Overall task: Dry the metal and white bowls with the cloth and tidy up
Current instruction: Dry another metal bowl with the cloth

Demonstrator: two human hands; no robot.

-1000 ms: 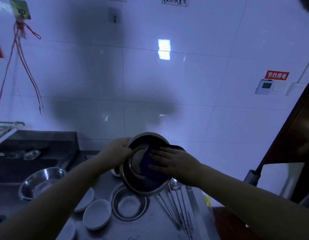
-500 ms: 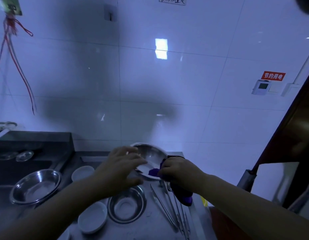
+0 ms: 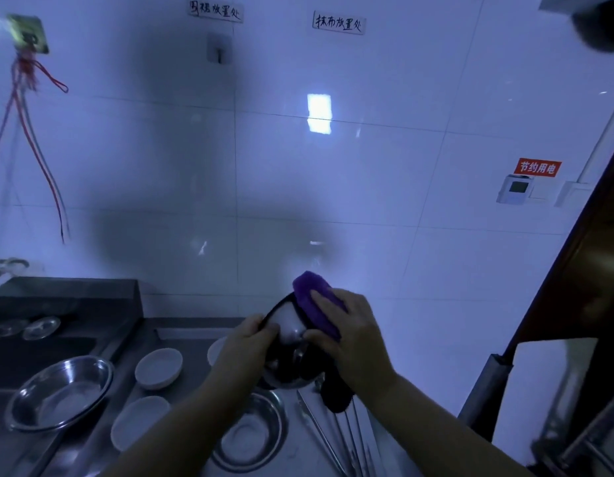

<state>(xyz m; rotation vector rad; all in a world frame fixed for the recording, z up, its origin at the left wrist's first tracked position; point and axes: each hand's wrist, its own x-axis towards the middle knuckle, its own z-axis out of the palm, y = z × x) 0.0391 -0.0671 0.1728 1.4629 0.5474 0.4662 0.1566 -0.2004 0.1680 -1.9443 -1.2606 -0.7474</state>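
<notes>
left hand [image 3: 245, 342]: fingers curling over the rim of the metal bowl [image 3: 287, 352], steadying it tilted in the air above the counter [image 3: 181, 339].
right hand [image 3: 346, 333]: fingers lying fairly straight, thumb underneath, pressing the purple cloth [image 3: 315, 301] against the bowl's outside so it is wiping there.
waiting: two more metal bowls [image 3: 59, 395] and white bowls [image 3: 158, 369] are sitting below, seemingly undried.

Glossy white tiled wall [image 3: 384, 173] reflecting a bright light patch [image 3: 319, 113], above a dim steel counter [image 3: 181, 333].
</notes>
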